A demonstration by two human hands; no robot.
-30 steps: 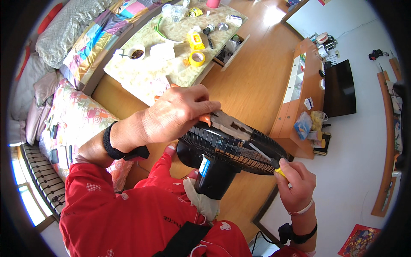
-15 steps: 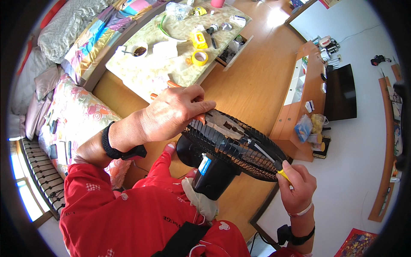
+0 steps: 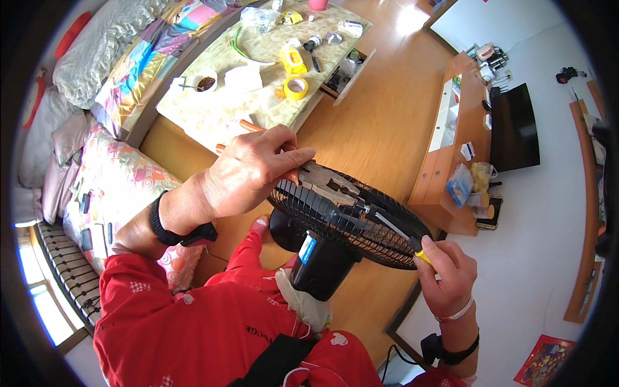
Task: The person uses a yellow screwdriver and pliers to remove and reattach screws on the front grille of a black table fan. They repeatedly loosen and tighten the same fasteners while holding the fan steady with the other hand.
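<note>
A black electric fan (image 3: 319, 216) stands in front of me, its wire cage seen from above edge-on and its motor housing (image 3: 324, 271) toward me. My left hand (image 3: 248, 171) is closed around orange-handled pliers (image 3: 327, 187), whose worn grey jaws lie along the top rim of the cage. At the cage's right end, my right hand (image 3: 449, 274) pinches a screwdriver (image 3: 391, 225) by its yellow handle. The screwdriver's shaft runs along the rim toward a small fastener near the plier jaws. Whether the tips touch it, I cannot tell.
A patterned table (image 3: 193, 113) holds yellow tape (image 3: 296, 88), a bowl (image 3: 205, 81) and several small items; its drawer (image 3: 353, 80) stands pulled out. To the right are a wooden cabinet (image 3: 429, 174) and a television (image 3: 516, 129). A floral cushion (image 3: 122, 168) lies left.
My left hand and the pliers have shifted slightly left. The right hand keeps the screwdriver at the cage rim in nearly the same place. The whole view has tilted a little.
</note>
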